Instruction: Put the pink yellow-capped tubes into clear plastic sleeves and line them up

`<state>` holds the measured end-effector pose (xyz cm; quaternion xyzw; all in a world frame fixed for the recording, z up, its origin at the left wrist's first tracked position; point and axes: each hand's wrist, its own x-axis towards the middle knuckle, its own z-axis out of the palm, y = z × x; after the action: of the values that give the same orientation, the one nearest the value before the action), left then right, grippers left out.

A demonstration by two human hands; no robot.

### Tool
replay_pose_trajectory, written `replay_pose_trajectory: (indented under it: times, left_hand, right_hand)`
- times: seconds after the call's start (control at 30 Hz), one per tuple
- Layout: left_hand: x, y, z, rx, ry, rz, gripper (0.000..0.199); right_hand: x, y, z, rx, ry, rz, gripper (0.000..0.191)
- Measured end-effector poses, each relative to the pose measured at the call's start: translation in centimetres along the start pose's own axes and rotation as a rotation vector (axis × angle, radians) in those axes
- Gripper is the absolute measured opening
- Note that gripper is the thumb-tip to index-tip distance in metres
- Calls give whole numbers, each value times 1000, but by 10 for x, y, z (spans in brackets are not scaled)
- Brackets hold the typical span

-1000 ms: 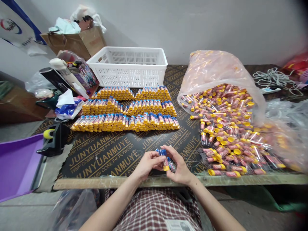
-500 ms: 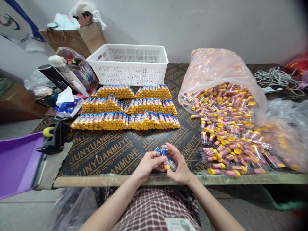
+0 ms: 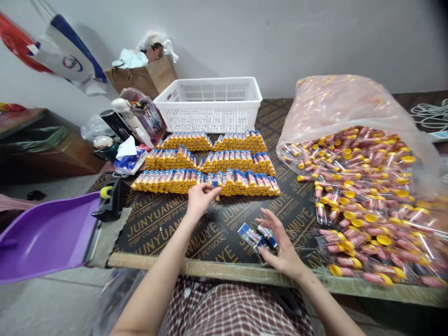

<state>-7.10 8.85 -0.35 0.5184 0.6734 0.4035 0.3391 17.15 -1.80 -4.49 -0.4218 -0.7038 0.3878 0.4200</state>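
My left hand (image 3: 200, 200) is closed on a small tube with a yellow cap and a blue end, much of it hidden by the fingers. It is at the front edge of the stacked yellow-capped tubes (image 3: 164, 179), which lie in stepped rows with blue tops. Over the near part of the table my right hand (image 3: 284, 249) is open, its fingers curved and apart. Beside and under those fingers lie a few small clear-and-blue pieces (image 3: 249, 235), too blurred to name.
A white plastic basket (image 3: 210, 114) stands behind the rows. At right, a large translucent bag (image 3: 336, 100) spills loose pink tubes with yellow caps (image 3: 360, 224). A black tape dispenser (image 3: 112, 200) and a purple dustpan (image 3: 52, 233) are at left, near bottles (image 3: 128, 114).
My left hand has moved forward and left with a tube, from beside my right hand to the front row. My right hand has opened, leaving small pieces on the table. The view has shifted left.
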Motion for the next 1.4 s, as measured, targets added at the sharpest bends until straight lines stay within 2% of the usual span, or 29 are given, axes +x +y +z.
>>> replay_pose_trajectory:
  times: [0.07,0.13,0.23,0.3,0.43,0.5,0.57,0.6,0.67,0.73,0.77,0.87,0.93,1.07,1.23,1.4]
  left_hand:
    - [30,2,-12,278,77,104,33]
    - [50,5,-18,528,94,144,35]
    - [60,14,-19,859,71,145,44]
    - [57,21,-18,975,48,169,53]
    - [41,29,-20,979,64,229,58]
    - [29,26,-19,935,119,271,49]
    - [12,18,-13,824,124,284,40]
    - [1,11,-8,762,78,269,37]
    - [-24,-4,7,647,-131,203,33]
    - [-48,-20,24,603,-348,154,29]
    - [-59,-28,32,603,-398,144,29]
    - [-80,-43,51,657,-312,144,33]
    - [-85,-47,56,674,-257,148,31]
    - [-82,-46,54,642,-269,121,19]
    - [-78,-45,49,623,-310,104,22]
    - [-77,-44,57,663,-253,150,28]
  right_hand:
    - [1,2,-1,2,8,5,79]
    - [1,2,-2,-19,-4,3,77]
    - [2,-2,-3,-61,-15,-11,75]
    - [1,-6,-4,-79,-20,-23,73]
    - [5,-6,-18,-223,-3,-54,67]
    - [14,3,-38,-404,72,-31,59]
    - [27,20,-68,-651,194,78,47]
    - [36,30,-85,-798,258,159,43]
    - [56,53,-119,-1113,308,413,44]
    - [78,73,-147,-1176,308,479,48]
    - [88,81,-157,-1196,288,492,48]
    - [112,97,-174,-1229,219,522,49]
    - [119,102,-176,-1254,186,563,52]
    - [118,103,-169,-1297,125,605,50]
    - [97,90,-147,-1323,4,543,44]
    - [67,72,-117,-1297,-133,453,42]
